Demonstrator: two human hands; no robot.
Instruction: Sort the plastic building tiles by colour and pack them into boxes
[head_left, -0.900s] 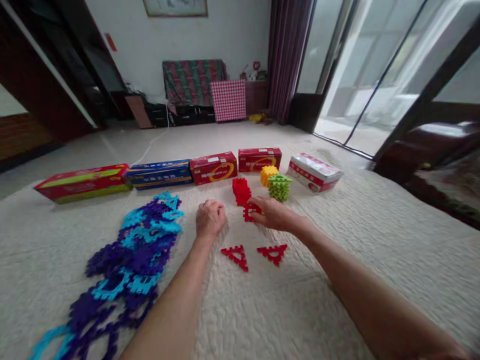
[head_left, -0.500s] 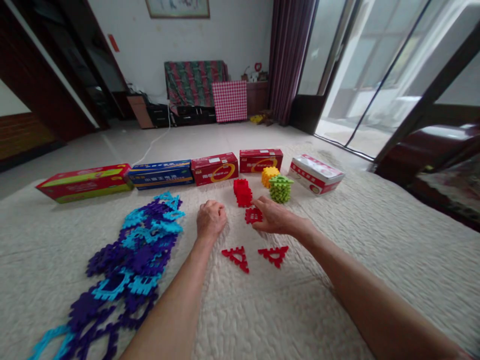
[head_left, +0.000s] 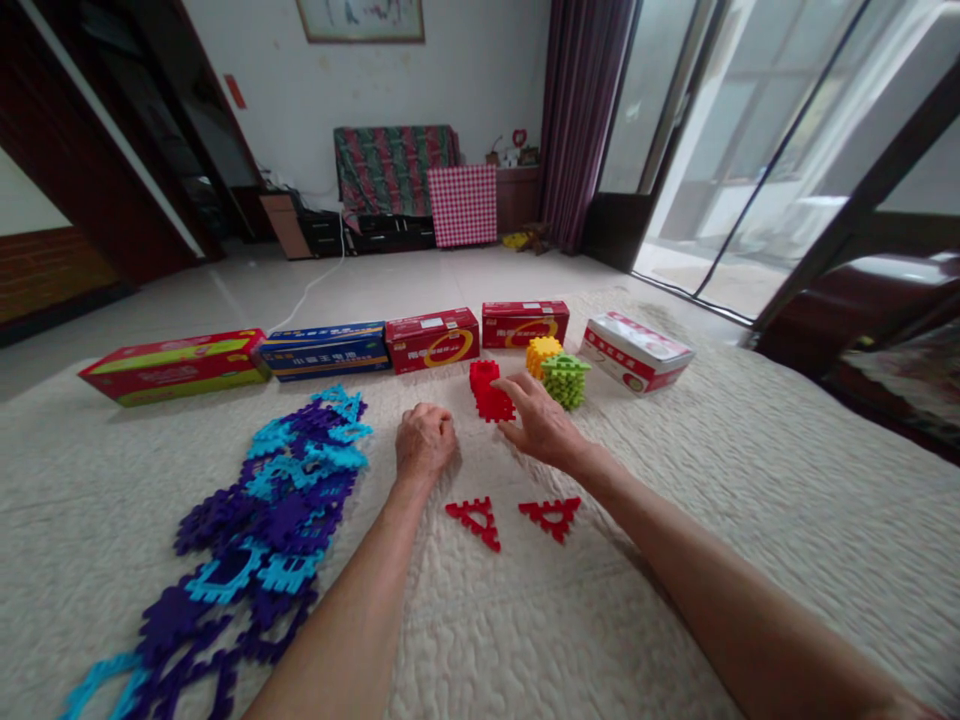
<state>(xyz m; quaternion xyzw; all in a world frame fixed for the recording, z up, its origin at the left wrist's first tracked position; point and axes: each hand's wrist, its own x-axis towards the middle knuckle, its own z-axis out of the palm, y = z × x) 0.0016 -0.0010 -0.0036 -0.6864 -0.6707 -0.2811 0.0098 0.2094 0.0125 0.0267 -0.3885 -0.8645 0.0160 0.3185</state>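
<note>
My right hand (head_left: 541, 415) is at the right side of a stack of red toothed plastic building pieces (head_left: 491, 396). Its thumb and fingers are apart, with the fingertips at the stack's edge; whether they touch it is hard to tell. My left hand (head_left: 426, 440) rests on the quilted cover as a loose fist, and nothing shows sticking out of it. Two red triangular pieces lie nearer to me, a left one (head_left: 487, 535) and a right one (head_left: 574, 512). Just beyond my right hand stand a green stack of pieces (head_left: 564, 388) and a yellow one (head_left: 541, 350).
On my left spreads a heap of purple and light-blue pieces (head_left: 289, 520). Along the far side stand a red-and-green box (head_left: 180, 370), a blue box (head_left: 326, 352), a red box (head_left: 433, 345), a second red box (head_left: 523, 322) and a white-and-red box (head_left: 637, 352).
The red square piece has moved away from me, from the cover onto the red stack. My right hand moved with it, and its fingers are now apart. My left hand stays put.
</note>
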